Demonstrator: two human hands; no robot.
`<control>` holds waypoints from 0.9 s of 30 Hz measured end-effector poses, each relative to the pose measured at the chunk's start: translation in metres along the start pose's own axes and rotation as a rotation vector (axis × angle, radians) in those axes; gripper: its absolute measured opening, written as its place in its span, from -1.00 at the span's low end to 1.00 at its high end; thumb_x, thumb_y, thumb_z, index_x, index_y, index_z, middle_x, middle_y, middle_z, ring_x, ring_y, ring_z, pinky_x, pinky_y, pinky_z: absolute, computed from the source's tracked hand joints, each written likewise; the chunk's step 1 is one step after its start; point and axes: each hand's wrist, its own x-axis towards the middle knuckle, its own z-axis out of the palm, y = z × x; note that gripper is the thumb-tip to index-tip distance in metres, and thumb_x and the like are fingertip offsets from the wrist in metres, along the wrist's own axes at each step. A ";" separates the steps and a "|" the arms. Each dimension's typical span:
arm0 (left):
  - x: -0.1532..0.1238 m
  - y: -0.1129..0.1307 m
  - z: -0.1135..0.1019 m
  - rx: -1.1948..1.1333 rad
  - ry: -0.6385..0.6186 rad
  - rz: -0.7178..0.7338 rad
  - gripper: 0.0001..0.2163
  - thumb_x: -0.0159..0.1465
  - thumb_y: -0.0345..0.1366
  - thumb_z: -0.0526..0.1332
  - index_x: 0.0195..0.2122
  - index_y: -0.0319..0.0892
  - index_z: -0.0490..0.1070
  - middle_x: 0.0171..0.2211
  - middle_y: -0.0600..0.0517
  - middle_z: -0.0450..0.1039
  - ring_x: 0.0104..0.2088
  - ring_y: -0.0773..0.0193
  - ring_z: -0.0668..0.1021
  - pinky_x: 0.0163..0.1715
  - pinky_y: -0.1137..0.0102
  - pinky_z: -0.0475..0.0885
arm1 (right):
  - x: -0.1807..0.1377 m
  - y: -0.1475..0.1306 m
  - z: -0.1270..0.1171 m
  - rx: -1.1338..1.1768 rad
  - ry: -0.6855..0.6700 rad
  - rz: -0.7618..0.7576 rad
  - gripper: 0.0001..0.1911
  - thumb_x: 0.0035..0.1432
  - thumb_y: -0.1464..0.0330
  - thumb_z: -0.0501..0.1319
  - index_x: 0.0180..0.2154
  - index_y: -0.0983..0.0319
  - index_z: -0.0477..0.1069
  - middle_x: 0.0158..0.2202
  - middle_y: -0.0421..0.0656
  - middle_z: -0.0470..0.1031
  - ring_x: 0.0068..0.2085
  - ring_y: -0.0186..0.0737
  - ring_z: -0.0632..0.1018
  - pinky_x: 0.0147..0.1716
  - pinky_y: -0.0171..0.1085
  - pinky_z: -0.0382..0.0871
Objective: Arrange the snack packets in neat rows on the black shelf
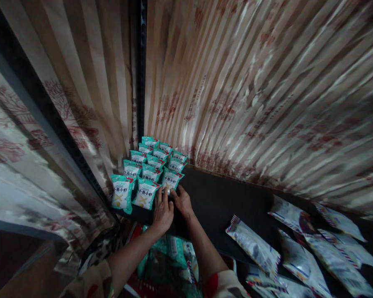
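Several small teal and white snack packets [149, 169] stand upright in rows at the left end of a dark shelf [224, 198]. My left hand [162, 212] rests flat with fingers stretched out against the front packet [145, 195] of the middle row. My right hand [182, 200] lies beside it, fingers curled at the base of the front packet [170, 180] of the right row; whether it grips that packet I cannot make out.
Several white foil bags [301, 252] with striped edges lie flat on the right part of the shelf. Below the shelf edge sits a container of more teal packets [170, 265]. Striped patterned backing [251, 82] rises behind, with a dark upright post [140, 62].
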 end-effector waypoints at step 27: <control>-0.099 -0.097 -0.023 0.177 -0.186 -0.343 -0.48 0.03 -0.57 0.05 0.06 -0.21 0.25 0.03 -0.16 0.38 0.13 0.15 0.35 0.13 0.23 0.20 | -0.157 0.061 0.073 0.033 -0.227 0.162 -0.62 0.01 0.32 0.12 -0.08 0.16 0.41 -0.14 -0.07 0.51 -0.07 -0.04 0.50 -0.07 -0.14 0.34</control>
